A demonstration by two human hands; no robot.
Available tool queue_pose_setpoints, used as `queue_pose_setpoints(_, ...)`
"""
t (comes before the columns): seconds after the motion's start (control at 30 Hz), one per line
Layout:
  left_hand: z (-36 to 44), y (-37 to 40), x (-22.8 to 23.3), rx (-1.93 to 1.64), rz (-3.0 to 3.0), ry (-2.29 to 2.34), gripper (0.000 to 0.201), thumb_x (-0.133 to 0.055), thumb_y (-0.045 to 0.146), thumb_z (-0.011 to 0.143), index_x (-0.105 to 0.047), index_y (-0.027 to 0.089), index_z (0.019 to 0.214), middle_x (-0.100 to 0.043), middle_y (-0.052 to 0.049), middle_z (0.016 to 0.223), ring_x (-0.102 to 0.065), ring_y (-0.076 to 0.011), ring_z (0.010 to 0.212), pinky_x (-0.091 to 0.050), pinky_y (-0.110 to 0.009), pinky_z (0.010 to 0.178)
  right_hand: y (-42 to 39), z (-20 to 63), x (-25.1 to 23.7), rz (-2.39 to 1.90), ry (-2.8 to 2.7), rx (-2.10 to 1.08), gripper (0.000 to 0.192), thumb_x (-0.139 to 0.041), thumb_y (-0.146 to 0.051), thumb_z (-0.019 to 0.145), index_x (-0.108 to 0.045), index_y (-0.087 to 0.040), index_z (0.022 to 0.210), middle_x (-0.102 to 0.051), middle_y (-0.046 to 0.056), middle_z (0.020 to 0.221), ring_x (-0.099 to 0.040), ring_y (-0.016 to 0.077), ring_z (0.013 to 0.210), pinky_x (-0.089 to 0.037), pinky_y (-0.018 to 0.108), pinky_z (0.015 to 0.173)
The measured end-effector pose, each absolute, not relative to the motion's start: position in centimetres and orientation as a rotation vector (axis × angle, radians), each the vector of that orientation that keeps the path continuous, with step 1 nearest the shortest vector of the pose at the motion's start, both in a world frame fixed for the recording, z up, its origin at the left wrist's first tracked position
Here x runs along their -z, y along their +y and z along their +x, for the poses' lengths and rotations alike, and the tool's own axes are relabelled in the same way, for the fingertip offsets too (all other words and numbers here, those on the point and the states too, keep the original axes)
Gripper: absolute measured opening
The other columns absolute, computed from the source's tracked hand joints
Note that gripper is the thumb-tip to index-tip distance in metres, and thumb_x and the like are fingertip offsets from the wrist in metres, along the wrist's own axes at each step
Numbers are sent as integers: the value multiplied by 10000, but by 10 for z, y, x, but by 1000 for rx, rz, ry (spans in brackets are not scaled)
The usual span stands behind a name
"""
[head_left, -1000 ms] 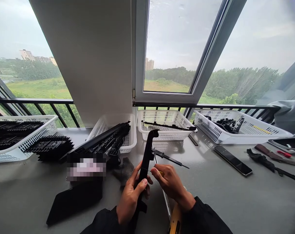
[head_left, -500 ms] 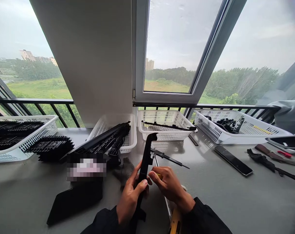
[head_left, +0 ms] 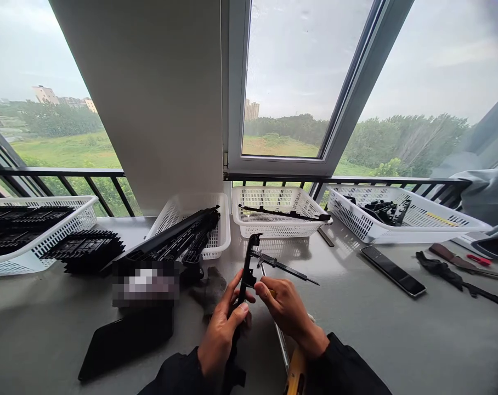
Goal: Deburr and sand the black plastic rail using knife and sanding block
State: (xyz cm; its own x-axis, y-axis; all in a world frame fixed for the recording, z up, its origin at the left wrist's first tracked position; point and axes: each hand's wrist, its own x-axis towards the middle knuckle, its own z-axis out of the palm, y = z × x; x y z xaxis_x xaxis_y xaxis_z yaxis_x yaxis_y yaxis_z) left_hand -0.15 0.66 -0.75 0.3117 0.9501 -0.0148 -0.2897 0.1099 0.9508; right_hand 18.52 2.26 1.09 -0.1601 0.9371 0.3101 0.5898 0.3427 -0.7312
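My left hand [head_left: 221,334] grips a long black plastic strip [head_left: 245,267] that stands almost upright over the grey table [head_left: 397,340], its hooked top end pointing away from me. My right hand [head_left: 285,309] pinches a small yellow-handled tool against the strip's right edge, just beside my left thumb. Under my right wrist lies a yellow-handled metal tool [head_left: 295,374]. Behind the strip a metal caliper [head_left: 284,266] rests on the table.
Several white baskets line the window side: far left [head_left: 39,249], two in the middle [head_left: 218,233] [head_left: 279,219], right [head_left: 376,227], holding black parts. A stack of black parts [head_left: 82,249], a dark flat panel [head_left: 125,340], a phone [head_left: 392,270], black straps [head_left: 450,274].
The black strip has turned in my left hand and now shows its thin edge; its top sits lower. My right hand stayed at the strip's edge.
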Motion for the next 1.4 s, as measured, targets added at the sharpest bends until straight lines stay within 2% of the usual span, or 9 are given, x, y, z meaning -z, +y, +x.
queue_pose_setpoints(0.1,-1,7,6,-1061,1017,784,711,-669,511,976,-467,288,1620,-663,-28,938,-547,-130,631,-468,-291,627,22,187,-11,-1299,-1890,-630,665,-384,-669,1084,-555,-209,636,-459,-37,567,-419,127,537,-286,286,584)
queue_pose_setpoints(0.27,-1,10,4,-1083,996,782,730,-691,507,964,-458,278,1617,-688,-28,929,-550,-128,610,-468,-292,595,27,196,-8,-1343,-1804,-599,627,-365,-659,1088,-374,-230,630,-326,-59,595,-317,125,553,-216,298,560)
queue_pose_setpoints(0.5,-5,12,5,-1071,1044,796,723,-709,477,953,-493,220,1594,-732,-49,903,-600,-157,661,-501,-332,681,29,196,-6,-1323,-1850,-622,609,-409,-651,1072,-292,-234,643,-289,-63,598,-295,123,554,-200,299,558)
queue_pose_setpoints(0.7,-5,10,1,-1032,1118,786,723,-699,504,949,-513,219,1587,-752,-73,929,-617,-172,672,-494,-344,690,29,199,-9,-1318,-1857,-626,604,-421,-633,1071,-319,-232,631,-303,-63,594,-312,124,551,-214,296,560)
queue_pose_setpoints(0.83,-4,9,-7,-959,1149,803,719,-706,484,932,-532,197,1569,-740,-59,863,-588,-180,685,-493,-339,690,25,199,-13,-1271,-1916,-678,626,-418,-656,1061,-472,-219,616,-395,-50,581,-372,130,550,-276,284,572)
queue_pose_setpoints(0.93,-3,7,-13,-948,1205,840,680,-710,448,921,-573,204,1540,-724,-57,911,-590,-180,703,-509,-342,713,24,197,-15,-1240,-1951,-715,632,-415,-665,1060,-570,-209,651,-486,-33,587,-422,136,553,-311,280,585)
queue_pose_setpoints(1.2,-5,7,-12,-944,1226,878,695,-664,469,951,-527,178,1568,-729,-81,958,-609,-183,690,-517,-351,705,31,200,-6,-1354,-1826,-599,611,-418,-631,1074,-345,-233,616,-318,-62,587,-328,126,551,-217,291,556)
queue_pose_setpoints(1.3,-5,8,-11,-957,1212,859,674,-674,460,946,-554,188,1551,-730,-75,945,-612,-180,684,-515,-355,712,28,198,-7,-1319,-1866,-631,626,-420,-641,1069,-397,-226,601,-348,-59,581,-343,125,545,-242,287,555)
queue_pose_setpoints(1.4,-5,8,-11,-974,1192,819,663,-690,460,935,-574,230,1546,-722,-62,959,-613,-166,655,-513,-352,698,26,197,-10,-1256,-1929,-690,626,-419,-641,1073,-527,-210,631,-471,-42,596,-419,129,554,-297,282,580)
